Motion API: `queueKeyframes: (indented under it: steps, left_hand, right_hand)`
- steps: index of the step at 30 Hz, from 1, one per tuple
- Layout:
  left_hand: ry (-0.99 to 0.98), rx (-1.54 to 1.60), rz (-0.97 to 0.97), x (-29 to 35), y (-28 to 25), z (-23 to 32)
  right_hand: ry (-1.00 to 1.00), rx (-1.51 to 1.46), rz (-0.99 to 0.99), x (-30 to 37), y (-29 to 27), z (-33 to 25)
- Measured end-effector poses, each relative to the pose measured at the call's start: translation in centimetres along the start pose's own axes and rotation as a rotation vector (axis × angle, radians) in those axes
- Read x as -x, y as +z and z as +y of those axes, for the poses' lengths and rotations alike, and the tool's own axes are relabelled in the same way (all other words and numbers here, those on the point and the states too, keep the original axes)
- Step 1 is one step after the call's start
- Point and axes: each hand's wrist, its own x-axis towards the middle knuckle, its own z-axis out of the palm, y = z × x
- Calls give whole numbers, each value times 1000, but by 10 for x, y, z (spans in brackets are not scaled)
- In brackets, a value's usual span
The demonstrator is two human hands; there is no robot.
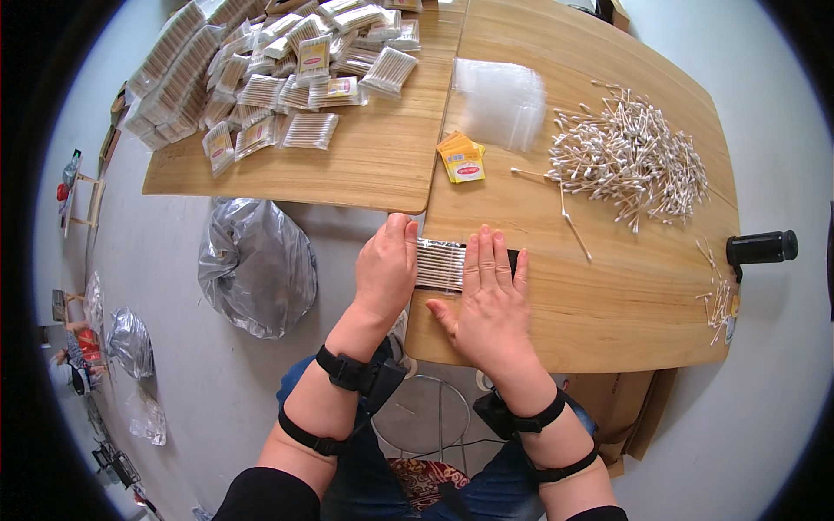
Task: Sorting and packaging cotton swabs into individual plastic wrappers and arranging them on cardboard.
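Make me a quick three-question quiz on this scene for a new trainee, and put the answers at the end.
1. Which hand lies with its fingers extended over one end of the swab packet?
2. True or false: the pile of loose swabs lies to the right of the stacked yellow cards.
3. What lies just beyond those cards? A) scissors; B) clear plastic bags; C) a mug.

Key: 1. The right hand. 2. True. 3. B.
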Motion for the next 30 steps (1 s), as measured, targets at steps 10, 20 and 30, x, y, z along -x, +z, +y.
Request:
queueKeyframes:
  steps: [10,20,30]
  left_hand:
    - [10,-25,-4,1,-2,0]
    - [105,-67,12,5,-4,-4]
    - [142,-145,13,10,1,-3]
  right_hand:
    - [-57,-103,61,-4,-3,8]
    - [-157,-401,363,-12,-17,25]
    - [-192,-397,326,-20,-9,18]
